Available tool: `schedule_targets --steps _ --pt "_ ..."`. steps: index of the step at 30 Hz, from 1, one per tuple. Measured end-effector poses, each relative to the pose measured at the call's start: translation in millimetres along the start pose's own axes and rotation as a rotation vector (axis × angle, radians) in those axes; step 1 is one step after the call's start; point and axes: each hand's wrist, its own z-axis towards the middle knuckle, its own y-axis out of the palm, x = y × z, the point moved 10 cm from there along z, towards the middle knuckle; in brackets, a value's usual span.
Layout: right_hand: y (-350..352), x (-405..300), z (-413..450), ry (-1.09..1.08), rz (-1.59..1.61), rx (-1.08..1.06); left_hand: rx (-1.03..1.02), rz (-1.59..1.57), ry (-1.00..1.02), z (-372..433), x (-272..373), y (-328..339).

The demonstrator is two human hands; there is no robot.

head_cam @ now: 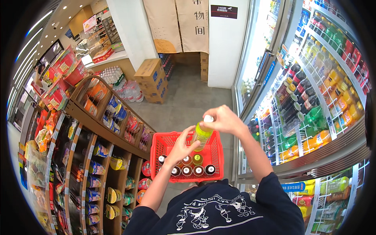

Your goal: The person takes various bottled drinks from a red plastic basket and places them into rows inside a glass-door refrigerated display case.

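Note:
A plastic drink bottle with a yellow-green label and white cap (202,133) is tilted above a red plastic shopping basket (216,155). My right hand (221,120) grips it by the neck, just under the cap. Around the lower part of the bottle, my left hand (182,145) has its thumb and fingers curved; whether they press on it is hard to tell. Several capped bottles stand upright in the near half of the basket, among them one with a green cap (197,158) and a dark one with a white cap (210,169).
Glass-door drink coolers (258,67) with bottles line the right side. On the left are shelves of packaged cup noodles (99,150). Stacked cardboard boxes (148,72) and shrink-wrapped water bottles (129,91) stand farther ahead, near a doorway with a fabric curtain (164,26).

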Motion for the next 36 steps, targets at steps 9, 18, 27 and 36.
schedule_targets --steps 9,18,27,36 --pt "-36.8 -34.3 32.1 0.129 0.148 0.133 -0.083 -0.729 -0.218 -8.0 3.5 28.3" --pt "56.5 -28.7 28.2 0.005 1.145 -0.226 -0.515 -1.732 -0.430 -32.4 42.5 57.7" --pt "68.7 -9.7 14.6 0.348 1.565 -0.026 -0.594 -1.596 -0.559 -40.4 42.6 62.7" --pt "46.6 15.5 -28.1 0.423 1.431 0.219 -0.671 -1.221 -0.553 -49.1 30.1 82.7"
